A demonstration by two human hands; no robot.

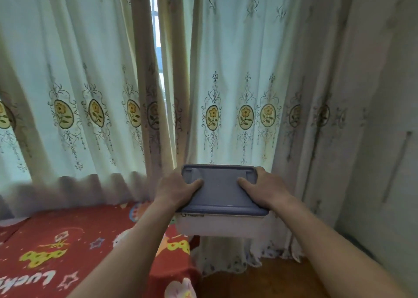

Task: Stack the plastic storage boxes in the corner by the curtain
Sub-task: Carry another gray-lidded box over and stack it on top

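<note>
I hold one plastic storage box [220, 211] in the air with both hands, in front of the curtain [237, 94] and above the gap between the bed [67, 241] on the left and the wall [384, 139] on the right. My left hand [175, 190] and right hand [263, 190] each clamp a short end, thumbs pressed flat on the blue lid [220, 191], the other fingers curled out of sight round the sides. The two-sided grip seems meant to keep the box level and the lid shut as it travels toward the corner. The wooden floor [260, 279] below shows no other box; any stack there is hidden by the box or cut off. The small print on the box front is too blurred to read, and its contents cannot be made out.
</note>
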